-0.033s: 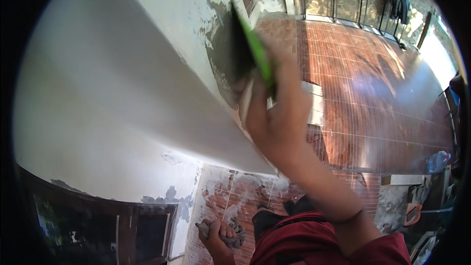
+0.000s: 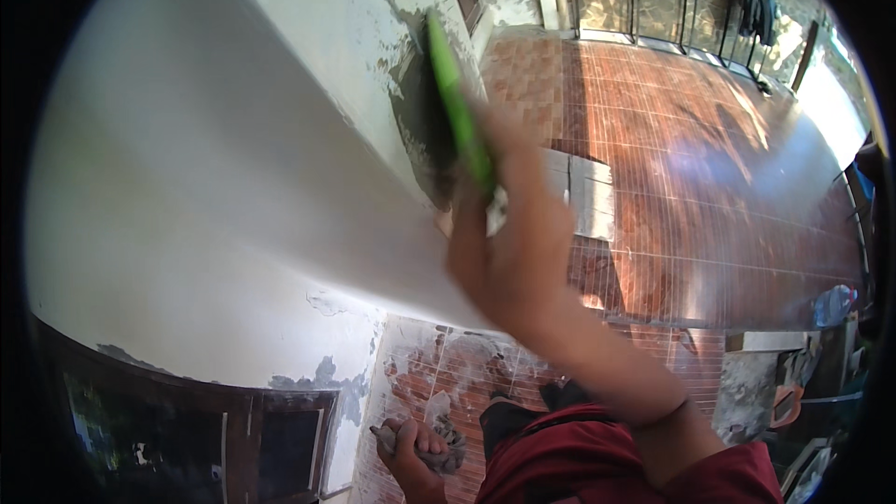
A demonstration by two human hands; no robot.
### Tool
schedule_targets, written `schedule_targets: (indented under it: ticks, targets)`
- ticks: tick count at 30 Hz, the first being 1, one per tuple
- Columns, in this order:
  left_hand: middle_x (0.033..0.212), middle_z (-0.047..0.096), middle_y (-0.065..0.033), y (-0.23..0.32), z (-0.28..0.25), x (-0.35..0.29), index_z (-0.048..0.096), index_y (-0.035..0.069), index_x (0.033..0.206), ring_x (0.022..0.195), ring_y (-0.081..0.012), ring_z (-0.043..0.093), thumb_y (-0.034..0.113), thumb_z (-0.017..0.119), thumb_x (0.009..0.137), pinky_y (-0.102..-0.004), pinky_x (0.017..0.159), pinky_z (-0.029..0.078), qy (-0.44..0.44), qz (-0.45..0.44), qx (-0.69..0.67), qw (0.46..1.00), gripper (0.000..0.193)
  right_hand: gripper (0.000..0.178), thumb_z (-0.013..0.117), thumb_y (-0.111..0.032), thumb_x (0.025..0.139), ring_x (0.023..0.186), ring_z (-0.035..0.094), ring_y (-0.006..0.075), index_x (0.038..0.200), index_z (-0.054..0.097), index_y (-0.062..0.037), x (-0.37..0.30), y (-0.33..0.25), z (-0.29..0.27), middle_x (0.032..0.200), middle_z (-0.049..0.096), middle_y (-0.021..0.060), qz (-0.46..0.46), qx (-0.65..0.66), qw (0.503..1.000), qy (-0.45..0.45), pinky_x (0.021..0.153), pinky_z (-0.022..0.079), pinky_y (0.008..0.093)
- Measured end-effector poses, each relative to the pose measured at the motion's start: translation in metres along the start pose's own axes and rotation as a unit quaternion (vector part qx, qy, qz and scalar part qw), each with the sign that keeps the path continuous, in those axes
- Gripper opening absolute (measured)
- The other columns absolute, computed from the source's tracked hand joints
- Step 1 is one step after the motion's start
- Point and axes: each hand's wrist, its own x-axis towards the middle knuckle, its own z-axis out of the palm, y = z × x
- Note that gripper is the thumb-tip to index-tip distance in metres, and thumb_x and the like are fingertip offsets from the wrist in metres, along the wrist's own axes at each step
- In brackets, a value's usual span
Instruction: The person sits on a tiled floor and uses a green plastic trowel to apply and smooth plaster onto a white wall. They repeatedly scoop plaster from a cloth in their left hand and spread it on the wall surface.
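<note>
Holding green tool (image 2: pixel 454 98) w/ R hand (image 2: pixel 513 238), grey wad (image 2: pixel 452 457) w/ L hand (image 2: pixel 409 456).

Downward fisheye view from the head

The person wears a plain dark red fabric shirt (image 2: pixel 588 462) with a short, loose right sleeve (image 2: pixel 733 479), and dark fabric legwear (image 2: pixel 504 422) below.
</note>
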Motion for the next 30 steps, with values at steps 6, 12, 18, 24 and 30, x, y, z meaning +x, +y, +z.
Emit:
schedule_targets:
  ticks: [6, 12, 18, 24, 30]
  targets:
    - [0.059, 0.038, -0.0001, 0.006, 0.003, 0.002, 0.042, 0.014, 0.085, 0.048, -0.0132, 0.038, 0.006, 0.057, 0.086, -0.0294, 0.046, 0.037, -0.028, -0.024, 0.010, 0.999, 0.017, 0.042, 0.058, 0.010, 0.083, 0.121, 0.055, 0.0460, 0.125, 0.056, 0.0041, -0.032, -0.044, -0.026, 0.130, 0.052, 0.0373, -0.011, 0.092, 0.994, -0.060, 0.098, 0.049, 0.0473]
    - [0.059, 0.038, 0.0000, 0.010, 0.008, 0.004, 0.042, 0.014, 0.083, 0.048, -0.0133, 0.038, 0.005, 0.057, 0.087, -0.0305, 0.045, 0.037, -0.048, -0.012, 0.027, 0.998, 0.018, 0.048, 0.057, 0.016, 0.082, 0.098, 0.068, 0.0377, 0.127, 0.051, -0.0007, -0.027, -0.020, -0.057, 0.114, 0.065, 0.0233, -0.003, -0.018, 0.999, 0.040, 0.081, 0.055, 0.0367]
    - [0.059, 0.039, -0.0012, 0.013, 0.015, -0.004, 0.039, 0.013, 0.081, 0.048, -0.0141, 0.042, 0.003, 0.058, 0.086, -0.0314, 0.046, 0.042, -0.041, 0.003, 0.016, 0.999, 0.022, 0.054, 0.054, 0.014, 0.083, 0.090, 0.069, 0.0374, 0.134, 0.048, -0.0035, 0.006, 0.024, -0.015, 0.111, 0.065, 0.0230, 0.002, -0.021, 0.998, 0.051, 0.069, 0.055, 0.0391]
    - [0.060, 0.040, -0.0016, 0.007, 0.018, -0.009, 0.041, 0.012, 0.083, 0.048, -0.0142, 0.043, 0.001, 0.057, 0.086, -0.0317, 0.046, 0.043, -0.062, -0.011, -0.005, 0.998, 0.020, 0.053, 0.050, 0.010, 0.083, 0.121, 0.053, 0.0480, 0.135, 0.049, -0.0009, -0.024, -0.018, 0.000, 0.131, 0.052, 0.0345, -0.056, 0.061, 0.997, -0.005, 0.097, 0.049, 0.0475]
    - [0.059, 0.040, -0.0018, 0.002, 0.027, -0.013, 0.042, 0.013, 0.080, 0.048, -0.0146, 0.043, 0.000, 0.057, 0.087, -0.0315, 0.045, 0.043, -0.090, -0.028, 0.003, 0.996, 0.021, 0.045, 0.054, 0.017, 0.082, 0.109, 0.064, 0.0444, 0.127, 0.052, 0.0086, -0.038, -0.019, -0.052, 0.119, 0.060, 0.0351, -0.074, 0.096, 0.993, -0.003, 0.090, 0.054, 0.0431]
